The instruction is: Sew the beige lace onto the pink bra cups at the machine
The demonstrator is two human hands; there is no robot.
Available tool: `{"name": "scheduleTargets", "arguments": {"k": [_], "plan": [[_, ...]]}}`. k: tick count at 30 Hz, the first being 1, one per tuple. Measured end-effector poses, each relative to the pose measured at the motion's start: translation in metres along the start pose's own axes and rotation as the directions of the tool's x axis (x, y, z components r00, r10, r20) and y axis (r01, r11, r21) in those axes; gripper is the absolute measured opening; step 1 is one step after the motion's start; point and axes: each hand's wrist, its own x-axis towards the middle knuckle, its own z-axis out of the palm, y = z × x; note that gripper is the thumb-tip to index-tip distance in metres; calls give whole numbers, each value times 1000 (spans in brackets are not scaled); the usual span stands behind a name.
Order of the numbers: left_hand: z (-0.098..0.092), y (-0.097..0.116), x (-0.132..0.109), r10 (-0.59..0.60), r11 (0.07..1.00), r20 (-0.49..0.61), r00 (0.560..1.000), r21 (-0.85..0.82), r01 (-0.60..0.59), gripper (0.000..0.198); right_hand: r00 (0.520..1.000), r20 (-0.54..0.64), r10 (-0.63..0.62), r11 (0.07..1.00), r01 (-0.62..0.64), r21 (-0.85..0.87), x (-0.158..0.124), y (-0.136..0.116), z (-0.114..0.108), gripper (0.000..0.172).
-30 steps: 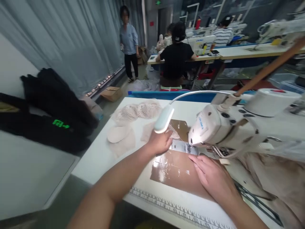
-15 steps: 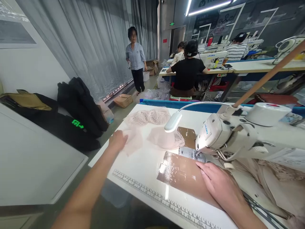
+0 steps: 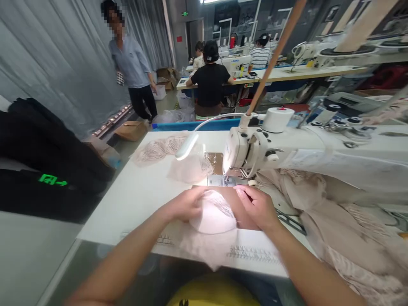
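My left hand (image 3: 188, 205) is closed on the edge of a pale pink lace bra cup (image 3: 215, 216). Thin sheer fabric hangs from the cup over the front edge of the sewing table (image 3: 111, 204). My right hand (image 3: 259, 207) lies just in front of the sewing machine (image 3: 237, 148), thumb and fingertips pressed together near the metal needle plate (image 3: 216, 181). What they pinch, if anything, is too small to make out. Under both hands lies a brown sheet (image 3: 244, 214). Another pink cup piece (image 3: 188, 169) rests left of the needle area.
Several lace cups (image 3: 159, 149) lie at the table's far left. A lamp (image 3: 187, 145) on a bent neck overhangs the table. Beige lace fabric (image 3: 328, 212) is heaped right of the machine. One person (image 3: 132, 63) stands by the curtain; others sit at machines beyond.
My left hand has come from the table's left side to the front of the machine, bringing the pink piece. My right fingers have drawn together. The view has swung right.
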Motion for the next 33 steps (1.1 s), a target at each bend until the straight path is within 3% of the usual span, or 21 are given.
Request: {"name": "scheduleTargets", "arguments": {"k": [2,5,8,10,12,15,17,21,25,33], "plan": [[10,-5,26,-25,988,-15,1000,154,27,55,1000,-2,-30,996,30,79,-1,-4,-5,27],[16,-11,46,-52,928,-67,996,364,73,33,966,167,-197,979,186,78,-2,-9,-8,30],[15,-7,53,-58,858,-160,985,497,131,17,914,322,-247,959,278,-52,-3,-12,-6,33],[14,0,52,-38,819,-240,970,549,168,20,909,346,-233,951,287,-115,-3,-12,-4,33],[15,10,49,66,772,-270,961,623,122,22,912,346,-222,947,285,-145,-3,-11,-2,30],[26,18,44,251,700,-96,963,706,-112,24,918,339,-206,946,275,-169,-3,-10,0,25],[36,17,43,280,658,20,960,724,-207,25,930,317,-187,945,258,-199,-3,-9,1,24],[46,6,47,257,629,63,964,746,-217,38,957,270,-106,947,180,-265,-1,-7,2,13],[36,0,53,261,658,126,957,702,-272,42,954,300,-24,937,127,-327,2,-6,4,28],[23,-9,64,204,711,154,967,656,-254,64,951,310,-10,916,133,-378,4,-7,8,26]]}}
